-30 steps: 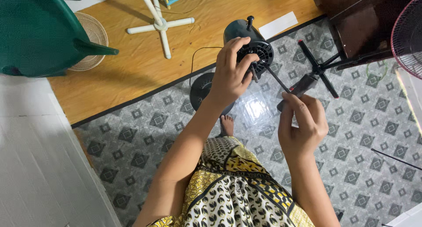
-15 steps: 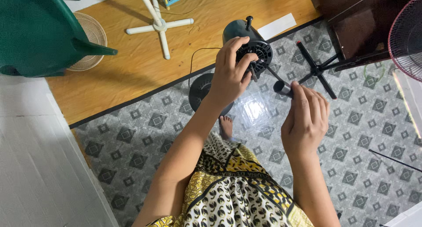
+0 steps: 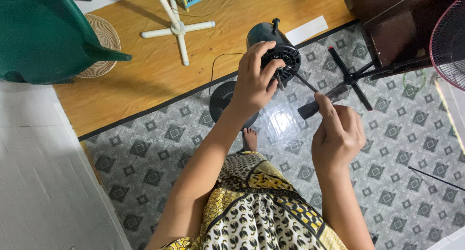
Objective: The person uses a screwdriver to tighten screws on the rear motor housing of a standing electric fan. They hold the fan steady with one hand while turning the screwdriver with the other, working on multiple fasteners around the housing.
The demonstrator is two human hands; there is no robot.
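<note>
So the thing being worked on is a dark round fan motor housing with a slotted black face point(image 3: 275, 47), sitting up on its stand above a round black base point(image 3: 224, 101) on the grey patterned tile floor point(image 3: 169, 148). The left hand point(image 3: 255, 80) is wrapped over the front of that housing, fingers curled onto the slotted face, so it's closed on the motor and steadying it.

The right hand point(image 3: 337, 133) is closed around the black handle of a screwdriver point(image 3: 310, 97). The key bit is the line of that tool: its thin metal shaft runs up and to the left from the right hand, straight toward the middle of the motor's face, and the tip ends up right by the left fingers. I can't tell if the tip is actually seated in a screw, the fingers cover that spot.

So the motor lies ahead and to the left of the right hand, the screwdriver's long axis points diagonally at it, and the left hand is clearly the nearer one since it's touching.

Around it: a black cross-shaped fan base point(image 3: 351, 74) on the tiles just right of the motor, a white cross-shaped stand point(image 3: 178, 28) on the wooden floor beyond, a green plastic chair point(image 3: 43, 34) at the left.
</note>
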